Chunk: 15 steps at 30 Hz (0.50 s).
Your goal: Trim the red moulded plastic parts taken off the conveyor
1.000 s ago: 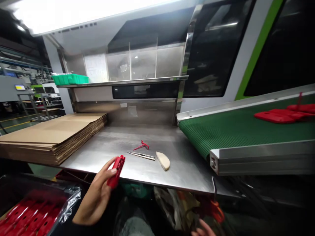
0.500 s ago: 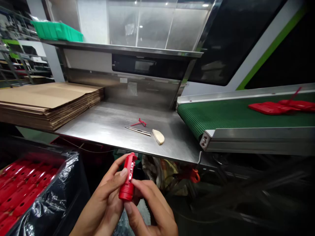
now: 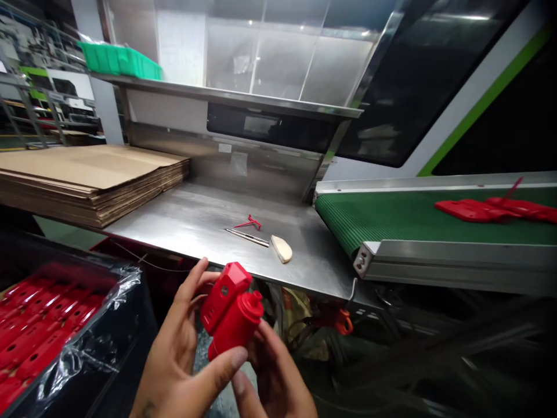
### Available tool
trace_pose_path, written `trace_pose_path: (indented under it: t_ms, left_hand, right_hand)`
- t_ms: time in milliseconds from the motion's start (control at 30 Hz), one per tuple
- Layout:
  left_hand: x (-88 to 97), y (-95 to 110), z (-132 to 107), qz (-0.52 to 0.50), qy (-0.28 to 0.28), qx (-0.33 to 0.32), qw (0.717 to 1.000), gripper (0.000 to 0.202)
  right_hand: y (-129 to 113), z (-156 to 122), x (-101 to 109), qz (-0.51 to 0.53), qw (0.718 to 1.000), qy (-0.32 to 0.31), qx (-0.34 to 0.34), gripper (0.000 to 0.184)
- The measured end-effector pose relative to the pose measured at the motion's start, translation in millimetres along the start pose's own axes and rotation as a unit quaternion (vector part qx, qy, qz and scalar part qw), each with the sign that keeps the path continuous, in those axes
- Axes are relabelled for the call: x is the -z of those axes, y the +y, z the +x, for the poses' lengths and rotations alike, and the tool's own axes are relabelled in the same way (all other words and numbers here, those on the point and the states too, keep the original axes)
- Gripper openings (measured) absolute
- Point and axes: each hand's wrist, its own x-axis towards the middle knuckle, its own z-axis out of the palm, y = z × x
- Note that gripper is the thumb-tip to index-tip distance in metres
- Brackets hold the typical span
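Observation:
A red moulded plastic housing, with a block-shaped side and a round stepped end, is held up in front of the bench edge. My left hand grips it from the left, thumb across its lower face and fingers behind it. Around its lower right side is my right hand, fingers partly hidden behind the part. On the metal bench beyond lie a thin red plastic sprue, a slim pen-like metal tool and a cream half-round piece.
At left stand a cardboard stack and a black-lined box of red parts. A green conveyor on the right carries red parts. Orange-handled cutters hang below the bench edge. A green bin sits on the shelf.
The red housing has been turned in my hands, from its narrow slotted side to its broad side and round end. My left fingers have spread behind it. The view has shifted slightly.

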Motion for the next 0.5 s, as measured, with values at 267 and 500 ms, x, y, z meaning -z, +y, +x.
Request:
trace_pose_path:
  t_ms: [267,500]
  left_hand:
    - [6.5,-9,-12,0.135,-0.019,-0.061,0.989,0.089]
    - [10.9,-6,-9,-0.035,-0.057,0.047,0.997,0.057]
  right_hand:
    - [-37,27,10,0.124,0.977,-0.071,-0.159,0.072]
    - [-38,28,3,0.234,0.946,-0.005,-0.225,0.051]
